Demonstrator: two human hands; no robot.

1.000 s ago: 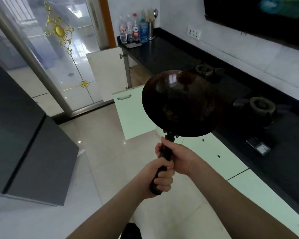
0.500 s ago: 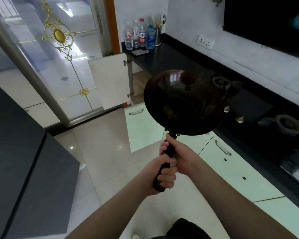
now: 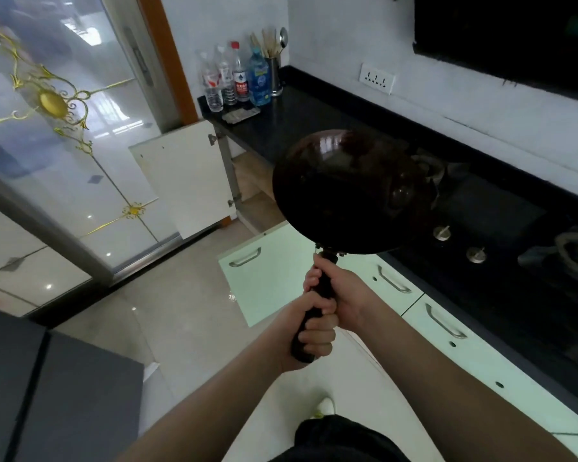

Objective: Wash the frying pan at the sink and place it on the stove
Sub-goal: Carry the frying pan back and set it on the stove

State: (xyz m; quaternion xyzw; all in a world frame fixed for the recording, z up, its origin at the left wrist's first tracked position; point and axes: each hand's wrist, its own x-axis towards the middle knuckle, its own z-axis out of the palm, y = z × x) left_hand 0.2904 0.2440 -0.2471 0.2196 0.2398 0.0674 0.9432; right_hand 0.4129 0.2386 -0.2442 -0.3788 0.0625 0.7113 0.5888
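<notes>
Currently we've both hands wrapped tight on the pan handle (image 3: 314, 315): left hand (image 3: 309, 335) low, right hand (image 3: 342, 295) above. Frying pan (image 3: 352, 191) is airborne, axis running away from us, overlapping the near burner (image 3: 429, 165). Stove knobs (image 3: 441, 233) lie just right; far burner (image 3: 576, 253) well apart. Path looks clear.

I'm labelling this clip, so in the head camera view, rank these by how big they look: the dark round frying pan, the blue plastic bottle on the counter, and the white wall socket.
1. Dark round frying pan, though it is nearest the camera.
2. Blue plastic bottle.
3. White wall socket; close to the bottle, so this order is unsure.
</notes>
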